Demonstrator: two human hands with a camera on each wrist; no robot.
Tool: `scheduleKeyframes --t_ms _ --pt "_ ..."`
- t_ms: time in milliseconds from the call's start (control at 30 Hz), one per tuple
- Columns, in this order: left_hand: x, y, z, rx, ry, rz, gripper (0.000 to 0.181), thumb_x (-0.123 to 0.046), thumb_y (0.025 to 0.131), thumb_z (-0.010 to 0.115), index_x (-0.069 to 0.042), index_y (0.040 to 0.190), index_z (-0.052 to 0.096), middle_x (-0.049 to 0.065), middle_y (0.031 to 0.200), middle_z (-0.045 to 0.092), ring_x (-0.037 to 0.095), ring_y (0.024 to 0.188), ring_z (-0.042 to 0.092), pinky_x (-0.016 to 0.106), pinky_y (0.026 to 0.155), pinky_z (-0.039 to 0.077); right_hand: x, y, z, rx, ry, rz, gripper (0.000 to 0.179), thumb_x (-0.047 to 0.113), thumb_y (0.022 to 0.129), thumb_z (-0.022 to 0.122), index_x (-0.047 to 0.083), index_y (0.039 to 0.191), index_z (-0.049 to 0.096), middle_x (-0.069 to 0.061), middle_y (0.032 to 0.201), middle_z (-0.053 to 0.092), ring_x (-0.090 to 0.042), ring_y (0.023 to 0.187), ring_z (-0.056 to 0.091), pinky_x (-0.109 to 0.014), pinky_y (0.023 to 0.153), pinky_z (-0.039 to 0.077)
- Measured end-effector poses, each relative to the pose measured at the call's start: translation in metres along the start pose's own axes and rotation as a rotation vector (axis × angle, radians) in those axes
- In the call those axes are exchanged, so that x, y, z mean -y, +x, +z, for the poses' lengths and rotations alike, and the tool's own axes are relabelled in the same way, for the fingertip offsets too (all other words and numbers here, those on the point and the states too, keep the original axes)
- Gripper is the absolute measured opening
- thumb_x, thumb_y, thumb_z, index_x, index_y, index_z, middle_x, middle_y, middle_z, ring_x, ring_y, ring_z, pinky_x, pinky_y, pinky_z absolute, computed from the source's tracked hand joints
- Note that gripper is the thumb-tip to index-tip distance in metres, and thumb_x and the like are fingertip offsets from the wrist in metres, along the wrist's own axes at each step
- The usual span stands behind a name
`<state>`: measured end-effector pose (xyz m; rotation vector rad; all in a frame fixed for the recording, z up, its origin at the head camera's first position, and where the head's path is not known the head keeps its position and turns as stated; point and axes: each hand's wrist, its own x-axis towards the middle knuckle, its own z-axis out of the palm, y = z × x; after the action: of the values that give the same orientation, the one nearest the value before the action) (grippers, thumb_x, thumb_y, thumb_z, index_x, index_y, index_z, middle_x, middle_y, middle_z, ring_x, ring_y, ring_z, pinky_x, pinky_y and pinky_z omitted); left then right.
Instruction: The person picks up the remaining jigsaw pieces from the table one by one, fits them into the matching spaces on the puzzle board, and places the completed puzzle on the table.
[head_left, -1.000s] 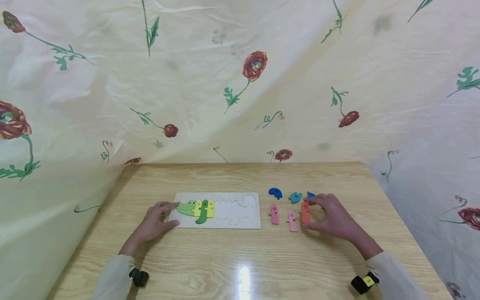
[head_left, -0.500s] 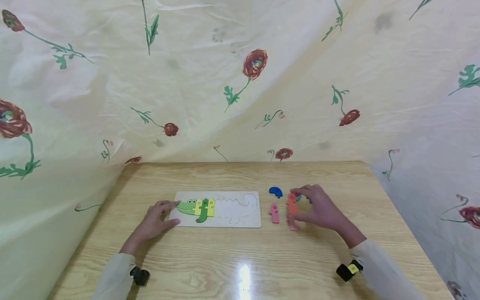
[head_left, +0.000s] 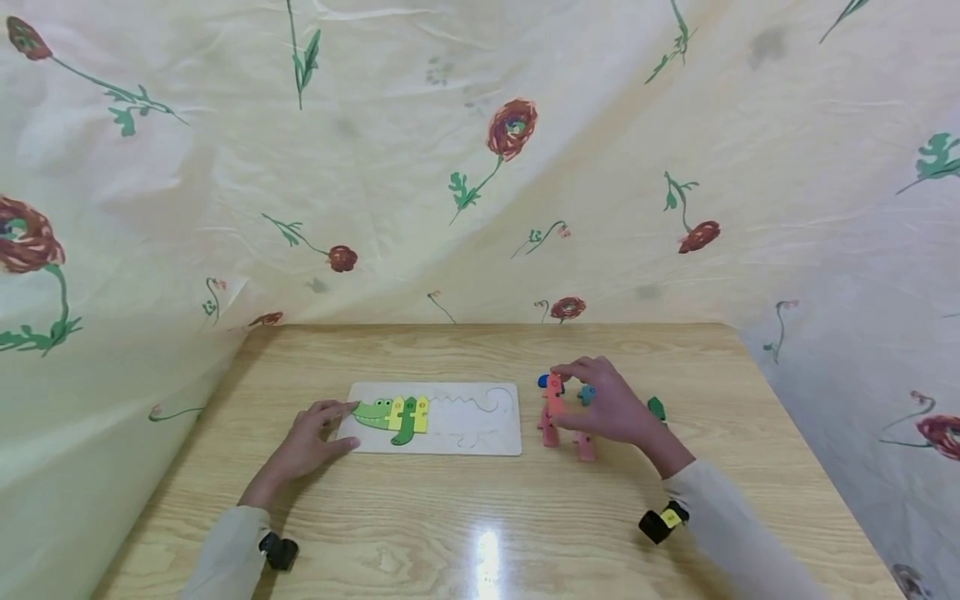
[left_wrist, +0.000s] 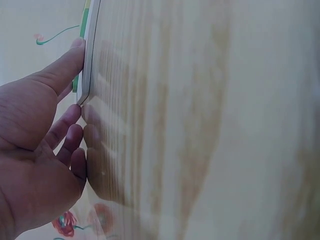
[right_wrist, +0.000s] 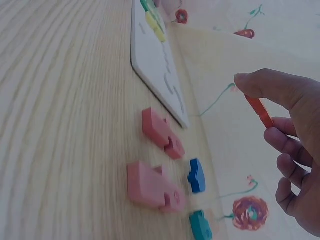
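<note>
A wooden crocodile puzzle board [head_left: 472, 417] lies on the table, with the green head [head_left: 371, 414] and yellow and green pieces set at its left part. My left hand [head_left: 310, 442] rests at its left end, thumb and fingertips against the edge, also seen in the left wrist view, where the thumb lies along the board [left_wrist: 89, 60]. My right hand [head_left: 606, 407] pinches an orange puzzle piece [right_wrist: 259, 111] between thumb and fingers. That piece is held up over the table, overlapping a blue and a pink piece in the head view.
Two pink pieces [right_wrist: 157, 132] stand out right of the board, near a blue piece [right_wrist: 197, 176] and a teal piece [right_wrist: 201, 225]. Farther right lies a dark green piece [head_left: 656, 408]. A flowered cloth [head_left: 420, 167] hangs behind the wooden table [head_left: 405, 517].
My right hand has picked up the orange piece and carried it leftward toward the board, uncovering the dark green piece. My left hand and the board have stayed in place.
</note>
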<state>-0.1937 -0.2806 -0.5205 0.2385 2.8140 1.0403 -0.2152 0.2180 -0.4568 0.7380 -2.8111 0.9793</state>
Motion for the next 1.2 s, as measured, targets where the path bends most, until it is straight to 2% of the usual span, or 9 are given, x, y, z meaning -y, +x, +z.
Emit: scheduleKeyframes --t_ms 200,367,700,967,1200 --pt "0.001 0.000 0.000 0.002 0.002 0.000 0.066 -0.031 0.091 0.079 -0.014 0.149 0.054 0.026 0.150 0.043 0.045 0.129 0.040 0.066 0.102 0.040 0.010 0.012 0.009 0.041 0.013 0.039 0.069 0.035 0.076 0.091 0.009 0.135 0.065 -0.008 0.125 0.065 -0.036 0.124 0.048 -0.059 0.095 0.048" --pt "0.002 0.001 0.001 0.001 0.002 0.004 0.065 -0.031 0.091 0.078 -0.014 0.149 0.054 0.026 0.150 0.043 0.046 0.129 0.040 0.066 0.102 0.040 0.015 0.021 0.016 0.065 0.008 0.056 0.069 0.038 0.076 0.090 0.010 0.134 0.066 -0.010 0.128 0.064 -0.033 0.120 0.050 -0.057 0.094 0.050" --pt "0.003 0.001 0.001 0.002 0.002 0.002 0.066 -0.032 0.091 0.078 -0.014 0.150 0.054 0.026 0.150 0.043 0.046 0.130 0.039 0.067 0.102 0.039 0.022 0.038 0.033 0.054 -0.012 0.023 0.067 0.037 0.077 0.090 0.007 0.132 0.067 -0.008 0.117 0.067 -0.034 0.118 0.052 -0.051 0.092 0.049" --pt "0.002 0.000 0.000 0.001 -0.013 -0.001 0.065 -0.031 0.091 0.079 -0.014 0.149 0.054 0.024 0.147 0.045 0.043 0.128 0.041 0.064 0.102 0.039 0.028 0.049 0.047 0.065 0.021 0.007 0.067 0.037 0.076 0.090 0.006 0.131 0.067 -0.013 0.116 0.067 -0.036 0.113 0.054 -0.048 0.088 0.048" --pt "0.002 0.000 0.000 -0.005 -0.009 0.010 0.065 -0.030 0.091 0.079 -0.013 0.149 0.054 0.025 0.147 0.045 0.043 0.127 0.041 0.064 0.102 0.039 0.038 0.060 0.060 0.057 0.017 0.012 0.068 0.038 0.075 0.091 0.006 0.130 0.068 -0.010 0.116 0.067 -0.034 0.110 0.055 -0.046 0.090 0.048"
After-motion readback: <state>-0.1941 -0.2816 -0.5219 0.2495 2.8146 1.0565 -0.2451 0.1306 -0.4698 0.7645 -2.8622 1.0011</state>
